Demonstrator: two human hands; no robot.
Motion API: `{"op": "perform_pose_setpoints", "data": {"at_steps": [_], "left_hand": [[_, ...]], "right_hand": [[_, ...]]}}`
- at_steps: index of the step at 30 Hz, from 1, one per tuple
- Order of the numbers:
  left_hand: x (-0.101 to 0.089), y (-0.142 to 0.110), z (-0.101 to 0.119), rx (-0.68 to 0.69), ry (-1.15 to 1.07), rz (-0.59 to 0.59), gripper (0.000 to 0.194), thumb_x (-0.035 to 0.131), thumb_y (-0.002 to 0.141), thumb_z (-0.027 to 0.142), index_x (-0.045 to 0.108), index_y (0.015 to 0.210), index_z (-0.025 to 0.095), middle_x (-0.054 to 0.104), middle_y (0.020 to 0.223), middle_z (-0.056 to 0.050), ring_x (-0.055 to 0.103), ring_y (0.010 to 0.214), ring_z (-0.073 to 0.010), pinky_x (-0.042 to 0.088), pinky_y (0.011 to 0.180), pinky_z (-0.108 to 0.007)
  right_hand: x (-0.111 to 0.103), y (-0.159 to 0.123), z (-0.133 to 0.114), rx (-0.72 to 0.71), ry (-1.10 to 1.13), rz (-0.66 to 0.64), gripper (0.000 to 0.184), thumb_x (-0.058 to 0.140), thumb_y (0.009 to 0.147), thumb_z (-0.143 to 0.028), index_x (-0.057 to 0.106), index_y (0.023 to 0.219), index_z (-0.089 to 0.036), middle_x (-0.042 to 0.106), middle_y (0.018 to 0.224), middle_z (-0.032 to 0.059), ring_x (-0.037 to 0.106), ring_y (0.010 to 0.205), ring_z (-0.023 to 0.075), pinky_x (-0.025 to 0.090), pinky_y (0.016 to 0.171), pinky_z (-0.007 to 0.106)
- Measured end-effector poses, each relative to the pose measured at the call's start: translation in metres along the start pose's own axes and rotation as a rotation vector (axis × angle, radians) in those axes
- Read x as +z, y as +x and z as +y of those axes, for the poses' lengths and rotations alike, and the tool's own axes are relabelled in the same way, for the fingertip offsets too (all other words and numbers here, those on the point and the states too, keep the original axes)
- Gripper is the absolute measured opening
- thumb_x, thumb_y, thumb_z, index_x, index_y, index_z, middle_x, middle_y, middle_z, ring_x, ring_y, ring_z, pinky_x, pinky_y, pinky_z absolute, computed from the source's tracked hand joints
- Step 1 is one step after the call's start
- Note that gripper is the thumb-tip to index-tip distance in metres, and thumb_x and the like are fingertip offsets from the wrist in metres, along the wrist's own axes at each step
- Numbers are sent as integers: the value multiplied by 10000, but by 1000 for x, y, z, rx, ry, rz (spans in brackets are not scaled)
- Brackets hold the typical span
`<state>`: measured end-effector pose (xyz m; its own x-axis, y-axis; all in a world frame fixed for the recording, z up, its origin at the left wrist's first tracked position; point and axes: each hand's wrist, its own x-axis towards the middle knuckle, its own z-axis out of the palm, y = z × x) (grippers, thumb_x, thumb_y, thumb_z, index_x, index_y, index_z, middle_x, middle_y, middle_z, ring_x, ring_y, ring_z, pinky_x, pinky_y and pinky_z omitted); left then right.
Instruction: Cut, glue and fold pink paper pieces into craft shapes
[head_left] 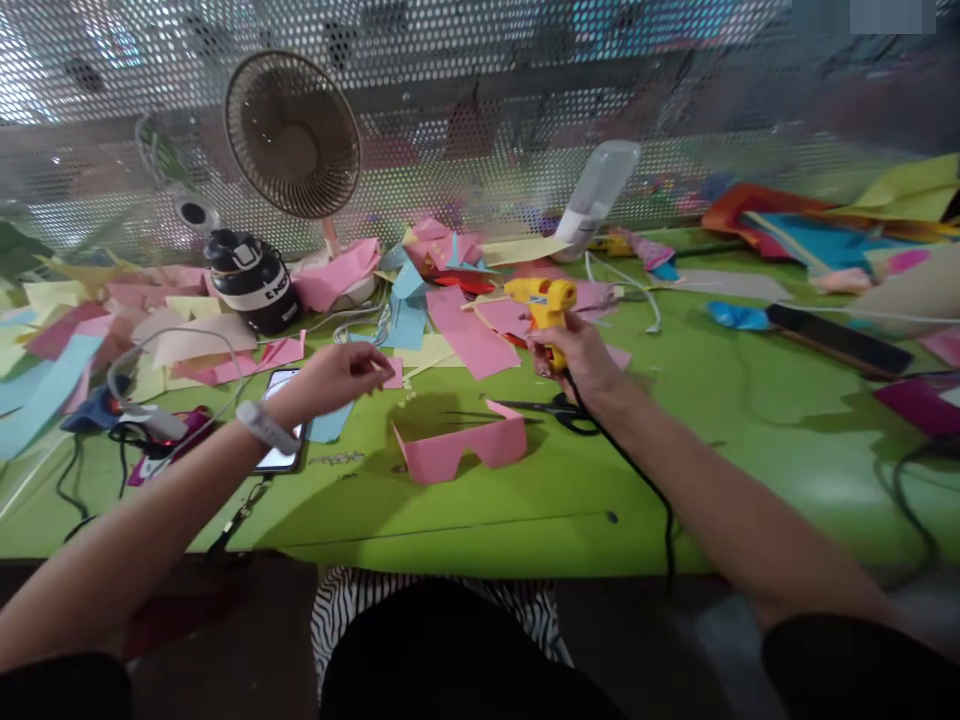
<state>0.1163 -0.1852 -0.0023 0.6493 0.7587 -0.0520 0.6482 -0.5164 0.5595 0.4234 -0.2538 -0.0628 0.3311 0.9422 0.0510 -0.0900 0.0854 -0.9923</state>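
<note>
My right hand (589, 358) is wrapped round a yellow hot glue gun (546, 300), held above the green table with its nozzle to the left. Its black cord runs down along my forearm. My left hand (341, 378) hovers to the left with fingers curled and fingertips close together; whether something small is between them I cannot make out. Between and below my hands stands a folded pink paper glasses shape (459, 448) with a notch cut in its lower edge. Behind it lie black-handled scissors (574, 412), partly covered by my right hand's cord.
A phone (281, 455) lies under my left wrist. Paper scraps (469, 330), a black bottle (251, 280), a fan (292, 135) and a clear bottle (600, 195) stand or lie along the mesh wall. A power strip (154, 425) with cables sits left; a dark bar (838, 338) lies right.
</note>
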Motion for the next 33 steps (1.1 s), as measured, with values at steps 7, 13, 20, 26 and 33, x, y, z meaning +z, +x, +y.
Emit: {"op": "perform_pose_setpoints", "data": {"at_steps": [7, 13, 20, 26, 33], "left_hand": [[-4, 119, -15, -216, 406, 133, 251, 588, 902, 231, 730, 1047, 83, 742, 1054, -123, 670, 1021, -242, 492, 882, -283], [19, 170, -16, -350, 515, 59, 389, 636, 949, 364, 585, 1271, 151, 608, 1276, -118, 636, 1085, -244, 556, 908, -460], [10, 183, -8, -415, 514, -46, 345, 678, 919, 341, 631, 1183, 124, 654, 1188, -120, 662, 1029, -232, 570, 867, -412], [-23, 159, -3, -409, 348, -126, 340, 550, 793, 275, 593, 496, 116, 661, 583, -32, 710, 699, -157, 497, 669, -222], [-45, 76, -4, -334, -42, -236, 201, 725, 677, 338, 628, 601, 179, 656, 598, -42, 629, 553, -162, 501, 530, -266]], "right_hand": [[-4, -6, 4, 29, 45, 13, 314, 718, 583, -319, 553, 825, -206, 522, 499, -96, 400, 329, 59, 271, 316, 196], [-5, -4, 4, -16, 28, -46, 320, 738, 609, -328, 575, 850, -195, 548, 542, -84, 423, 333, 61, 319, 312, 201], [-6, -6, 3, -15, 22, -71, 384, 798, 604, -357, 595, 884, -189, 555, 544, -77, 425, 338, 61, 336, 316, 201], [-4, -9, 2, -24, 7, -81, 360, 779, 623, -343, 593, 891, -191, 568, 563, -72, 434, 353, 60, 343, 327, 197], [-2, -12, -1, -3, 64, -65, 365, 767, 617, -334, 604, 906, -182, 560, 555, -79, 438, 357, 58, 327, 336, 196]]}}
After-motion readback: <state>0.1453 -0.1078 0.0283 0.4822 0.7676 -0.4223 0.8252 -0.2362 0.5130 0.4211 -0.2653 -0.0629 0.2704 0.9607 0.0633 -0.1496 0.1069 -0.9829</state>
